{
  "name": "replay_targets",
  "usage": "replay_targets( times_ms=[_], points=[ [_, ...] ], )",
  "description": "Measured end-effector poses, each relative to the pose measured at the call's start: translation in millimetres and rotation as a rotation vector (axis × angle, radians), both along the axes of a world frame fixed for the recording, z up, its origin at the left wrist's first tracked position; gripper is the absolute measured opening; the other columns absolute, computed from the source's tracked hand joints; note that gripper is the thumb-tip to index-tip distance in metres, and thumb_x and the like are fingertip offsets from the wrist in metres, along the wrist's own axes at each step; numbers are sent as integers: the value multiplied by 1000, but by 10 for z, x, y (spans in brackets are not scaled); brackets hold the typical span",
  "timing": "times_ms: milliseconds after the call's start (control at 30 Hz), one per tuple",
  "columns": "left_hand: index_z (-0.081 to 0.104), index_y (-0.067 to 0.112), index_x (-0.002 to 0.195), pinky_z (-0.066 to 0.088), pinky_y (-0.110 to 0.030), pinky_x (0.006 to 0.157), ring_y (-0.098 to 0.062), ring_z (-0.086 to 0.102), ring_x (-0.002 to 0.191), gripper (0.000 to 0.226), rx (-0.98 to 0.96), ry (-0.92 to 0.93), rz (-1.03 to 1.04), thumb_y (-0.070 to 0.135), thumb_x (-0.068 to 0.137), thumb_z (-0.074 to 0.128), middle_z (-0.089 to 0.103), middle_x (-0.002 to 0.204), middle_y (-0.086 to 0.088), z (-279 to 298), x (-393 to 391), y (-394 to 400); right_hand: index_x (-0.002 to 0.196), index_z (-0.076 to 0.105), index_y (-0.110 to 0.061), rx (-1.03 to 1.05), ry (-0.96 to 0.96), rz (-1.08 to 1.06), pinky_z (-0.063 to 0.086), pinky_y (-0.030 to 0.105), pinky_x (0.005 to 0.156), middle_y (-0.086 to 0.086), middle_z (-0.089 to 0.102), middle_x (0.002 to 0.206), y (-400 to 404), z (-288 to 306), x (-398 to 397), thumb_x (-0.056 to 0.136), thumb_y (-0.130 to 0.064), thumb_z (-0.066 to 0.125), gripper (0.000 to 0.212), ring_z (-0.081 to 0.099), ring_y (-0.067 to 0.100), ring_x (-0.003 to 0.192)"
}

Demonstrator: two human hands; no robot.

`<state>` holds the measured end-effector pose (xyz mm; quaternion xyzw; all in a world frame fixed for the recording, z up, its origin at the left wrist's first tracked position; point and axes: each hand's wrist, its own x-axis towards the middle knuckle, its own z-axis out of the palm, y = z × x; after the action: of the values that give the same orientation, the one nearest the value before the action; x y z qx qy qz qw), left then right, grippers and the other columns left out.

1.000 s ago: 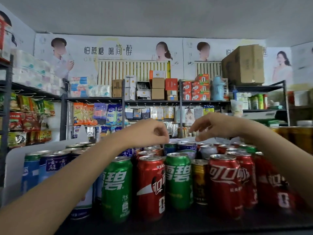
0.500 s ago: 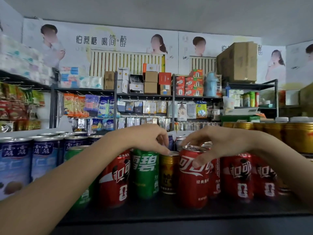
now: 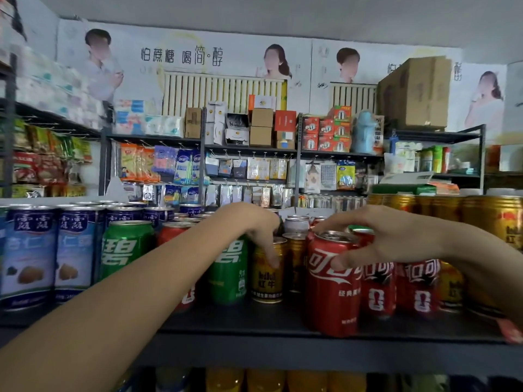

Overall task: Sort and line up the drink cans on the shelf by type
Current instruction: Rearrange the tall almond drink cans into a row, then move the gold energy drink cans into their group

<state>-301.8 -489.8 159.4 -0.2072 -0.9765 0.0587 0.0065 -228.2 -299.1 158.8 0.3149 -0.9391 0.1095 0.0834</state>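
Note:
Mixed drink cans stand on a dark shelf (image 3: 254,321). My right hand (image 3: 376,241) grips a red cola can (image 3: 331,290) by its top, near the shelf's front edge. My left hand (image 3: 254,227) rests on the top of a gold energy-drink can (image 3: 268,275), fingers down its side. A green soda can (image 3: 229,275) stands just left of it, partly behind my left wrist. Another green can (image 3: 124,247) and blue-and-white cans (image 3: 28,256) stand further left. More red cola cans (image 3: 418,287) stand to the right.
Gold cans (image 3: 486,219) are stacked at the far right. Behind the cans, across an aisle, stand other shelves (image 3: 249,149) with boxes and hanging packets. Yellow items (image 3: 266,380) show on the shelf below.
My right hand has pulled the red cola can forward toward the shelf's front edge. My left hand has come down onto the gold can. The camera has dropped lower and closer.

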Motion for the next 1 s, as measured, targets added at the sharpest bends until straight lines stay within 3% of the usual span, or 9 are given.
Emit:
replay_targets(
  times_ms=[200,267,367,467,533,733,900,1000],
  points=[
    [58,9,120,44,-17,72,-16,57,100,61,138,31,-13,47,74,68,59,119,-3,-14,93,-34,133,40,-42,74,49,-11,46,24,93,-17,44,117,35,-71,-41,67,-49,73,74,49,3,107],
    [61,8,114,47,-10,59,-12,59,86,56,213,77,-28,45,74,69,63,111,-3,24,160,-76,127,42,-44,47,83,-6,44,17,88,-20,46,112,30,-76,-19,67,-48,74,68,49,1,102],
    [60,12,113,48,-18,67,-14,58,93,55,383,165,-49,45,71,71,60,110,2,248,358,-185,121,40,-44,28,105,-43,35,6,74,-26,43,104,-23,-86,37,67,-45,75,64,47,-4,94],
    [57,14,115,36,-19,68,-12,47,99,55,510,285,-84,42,71,72,52,111,4,534,628,-306,127,43,-32,-34,169,-89,38,23,90,-9,51,120,-160,-120,-18,63,-47,78,74,47,10,111],
    [57,13,116,36,-23,75,-13,44,102,56,602,320,-89,41,70,71,50,111,3,651,772,-401,128,41,-27,-77,184,-87,38,32,98,-5,54,124,-303,-157,-102,63,-45,79,77,46,13,116],
    [63,17,103,34,-17,65,-2,46,84,45,670,274,-105,43,67,70,54,93,11,666,928,-560,136,31,-21,-109,225,-140,28,41,110,0,50,134,-635,-298,-350,68,-44,76,85,40,21,127],
    [64,23,91,37,-26,77,-6,49,86,39,799,260,-146,46,60,72,57,90,12,567,839,-343,143,20,-31,-656,198,56,37,25,99,-4,44,137,-406,-243,34,66,-39,77,96,44,5,119],
    [65,25,88,39,-21,68,-2,50,86,32,828,244,-252,46,66,73,57,91,13,532,838,117,143,18,-36,-729,329,82,46,20,92,-10,45,130,-211,-220,220,68,-33,77,95,51,5,111]
  ],
)
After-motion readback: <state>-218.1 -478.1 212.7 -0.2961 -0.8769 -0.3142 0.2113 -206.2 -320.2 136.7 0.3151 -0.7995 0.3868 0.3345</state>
